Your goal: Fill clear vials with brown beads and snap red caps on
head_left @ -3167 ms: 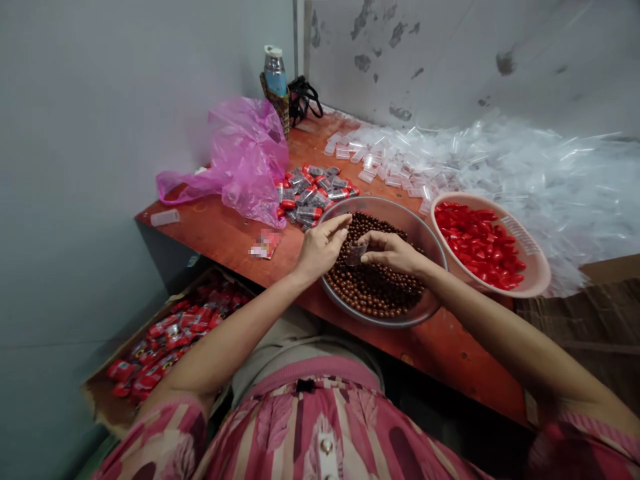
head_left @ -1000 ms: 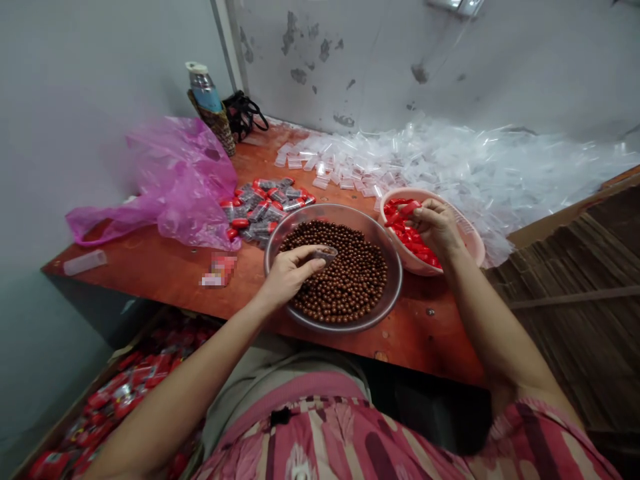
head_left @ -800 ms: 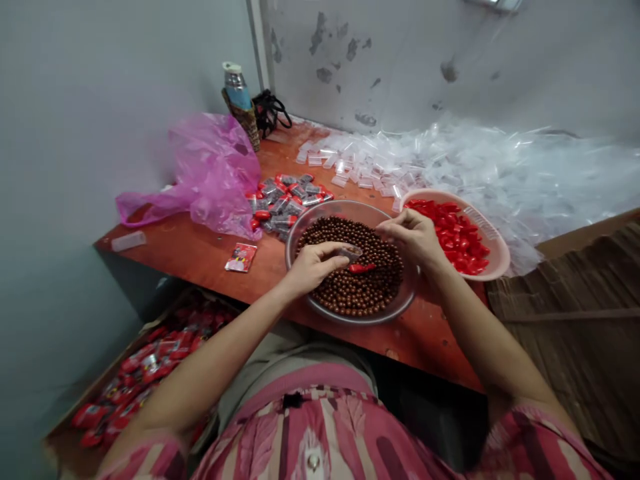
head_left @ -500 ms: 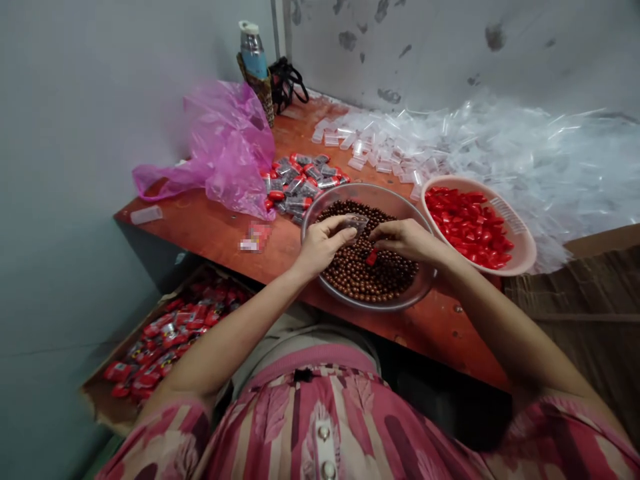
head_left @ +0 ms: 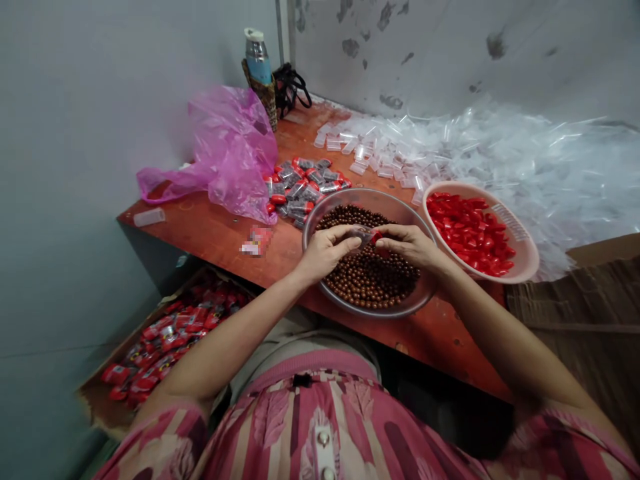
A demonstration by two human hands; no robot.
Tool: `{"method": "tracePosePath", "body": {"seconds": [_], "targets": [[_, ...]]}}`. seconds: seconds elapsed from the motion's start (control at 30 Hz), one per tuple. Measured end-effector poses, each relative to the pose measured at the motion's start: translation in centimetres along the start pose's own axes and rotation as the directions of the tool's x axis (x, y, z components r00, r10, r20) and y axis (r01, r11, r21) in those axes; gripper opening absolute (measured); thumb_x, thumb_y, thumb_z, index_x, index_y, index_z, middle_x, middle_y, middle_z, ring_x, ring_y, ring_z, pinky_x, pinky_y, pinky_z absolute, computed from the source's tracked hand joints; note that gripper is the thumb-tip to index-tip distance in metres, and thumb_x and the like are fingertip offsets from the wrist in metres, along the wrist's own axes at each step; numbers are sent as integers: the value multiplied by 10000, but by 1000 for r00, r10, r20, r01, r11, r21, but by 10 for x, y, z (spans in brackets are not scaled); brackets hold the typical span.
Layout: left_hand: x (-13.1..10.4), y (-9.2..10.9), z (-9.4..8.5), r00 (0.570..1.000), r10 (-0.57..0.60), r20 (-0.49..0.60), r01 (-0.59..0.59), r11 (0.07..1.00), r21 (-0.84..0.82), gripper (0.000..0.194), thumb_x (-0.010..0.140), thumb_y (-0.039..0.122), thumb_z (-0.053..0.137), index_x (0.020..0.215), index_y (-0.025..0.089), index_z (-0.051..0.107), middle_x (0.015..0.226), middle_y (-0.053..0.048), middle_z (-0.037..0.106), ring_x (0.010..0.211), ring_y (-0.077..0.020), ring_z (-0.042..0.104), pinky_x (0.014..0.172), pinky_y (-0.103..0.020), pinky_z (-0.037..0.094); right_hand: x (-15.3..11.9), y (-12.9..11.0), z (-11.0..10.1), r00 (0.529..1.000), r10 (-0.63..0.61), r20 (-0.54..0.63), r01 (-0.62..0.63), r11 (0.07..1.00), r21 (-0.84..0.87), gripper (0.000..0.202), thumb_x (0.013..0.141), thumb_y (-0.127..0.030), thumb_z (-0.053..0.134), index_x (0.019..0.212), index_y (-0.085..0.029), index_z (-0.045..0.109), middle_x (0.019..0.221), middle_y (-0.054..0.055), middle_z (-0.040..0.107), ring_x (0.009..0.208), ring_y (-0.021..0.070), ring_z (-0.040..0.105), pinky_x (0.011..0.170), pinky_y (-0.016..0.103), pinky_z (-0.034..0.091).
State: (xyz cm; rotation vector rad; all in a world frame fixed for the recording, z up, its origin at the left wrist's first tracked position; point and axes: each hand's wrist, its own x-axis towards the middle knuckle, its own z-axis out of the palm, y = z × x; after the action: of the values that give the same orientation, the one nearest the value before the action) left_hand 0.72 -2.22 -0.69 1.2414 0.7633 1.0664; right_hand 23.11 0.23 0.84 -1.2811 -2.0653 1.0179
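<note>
Above a metal bowl [head_left: 370, 315] of small brown balls [head_left: 367, 280], my left hand [head_left: 327, 251] pinches a clear plastic container [head_left: 361, 235]. My right hand [head_left: 411, 245] grips a red cap [head_left: 376, 237] at the container's right end; the two pieces touch or nearly touch. Fingers hide parts of both. Right of the bowl, a pink basket [head_left: 531, 257] holds many red caps [head_left: 470, 233]. Behind the bowl's left side lies a pile of dark-filled containers with red caps [head_left: 305, 183].
Clear empty containers [head_left: 480, 153] heap across the back right. A pink plastic bag [head_left: 230, 153], a loose clear tube [head_left: 149, 217] and a bottle [head_left: 259, 60] occupy the left side. Below the red table [head_left: 285, 257], a box holds red packages [head_left: 175, 333]; cardboard [head_left: 575, 300] stands at right.
My right hand has raised the red cap from over the balls to the container's end. My left hand still holds the container. The view has shifted slightly.
</note>
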Motion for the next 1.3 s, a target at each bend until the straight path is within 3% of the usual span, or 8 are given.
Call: {"method": "tracePosePath", "body": {"seconds": [0.2, 0.3, 0.43, 0.5, 0.67, 0.83, 1.17, 1.3], "targets": [[1, 1, 1, 999, -36, 23, 37, 998, -50, 473, 732, 470, 721, 1075, 145, 721, 1135, -101, 712, 1035, -261, 662, 893, -379, 557, -7, -27, 26, 961, 25, -274, -1, 996, 89, 356, 796, -409, 689, 1106, -237, 711, 1067, 28, 735, 986, 249, 676, 919, 399, 521], [2, 0, 1, 999, -35, 7, 35, 997, -68, 476, 727, 464, 722, 1079, 144, 719, 1116, -98, 718, 1002, -254, 673, 885, -378, 559, -10, -31, 33, 969, 38, -245, 0, 988, 154, 335, 825, -420, 660, 1110, -248, 701, 1081, 33, 728, 994, 241, 675, 886, 389, 541], [1, 1, 1, 996, 0, 85, 2, 1000, -29, 403, 774, 419, 682, 1073, 151, 725, 1092, -91, 728, 1004, -255, 674, 863, -359, 561, -7, -22, 30, 976, 166, -144, -83, 884, 460, 381, 731, -455, 753, 994, -194, 666, 865, 33, 721, 666, 149, 662, 579, 257, 536], [1, 0, 0, 994, 37, 102, -39, 999, 20, 371, 806, 396, 646, 1078, 156, 725, 1105, -85, 728, 1028, -249, 668, 881, -350, 551, -5, -20, 23, 976, 159, -149, -68, 873, 484, 409, 681, -425, 802, 970, -187, 638, 820, 20, 703, 626, 127, 639, 535, 224, 505], [1, -2, -1, 992, 118, 36, -123, 957, 262, 327, 844, 340, 607, 1102, 176, 721, 1148, -69, 722, 1081, -228, 655, 986, -329, 479, -11, -36, 1, 958, -108, -264, 153, 976, 156, 499, 791, -362, 723, 1251, -261, 556, 948, 27, 711, 812, 172, 679, 696, 279, 544], [-4, 5, 2, 983, 168, 69, -181, 890, 418, 288, 865, 276, 578, 1098, 209, 733, 1082, -19, 748, 1011, -215, 681, 923, -281, 481, -13, -53, -7, 925, -378, -34, 337, 860, -382, 295, 861, -277, 635, 1154, -253, 663, 1000, 49, 722, 885, 202, 680, 802, 302, 524], [-13, 1, 5, 948, 311, 73, -298, 781, 548, 247, 872, 182, 578, 1058, 204, 740, 977, -22, 771, 876, -160, 713, 789, -224, 513, -23, -56, 6, 845, -529, 80, 461, 644, -610, 195, 920, -183, 516, 1106, -169, 573, 825, 66, 631, 718, 174, 610, 622, 262, 487], [-18, -1, 6, 924, 359, 134, -370, 743, 558, 240, 884, 183, 568, 1058, 177, 732, 977, -52, 767, 874, -164, 715, 779, -230, 519, -30, -51, 7, 819, -563, 111, 521, 650, -552, 214, 937, -193, 510, 1146, -168, 542, 791, 48, 589, 686, 157, 570, 601, 246, 465]]}}
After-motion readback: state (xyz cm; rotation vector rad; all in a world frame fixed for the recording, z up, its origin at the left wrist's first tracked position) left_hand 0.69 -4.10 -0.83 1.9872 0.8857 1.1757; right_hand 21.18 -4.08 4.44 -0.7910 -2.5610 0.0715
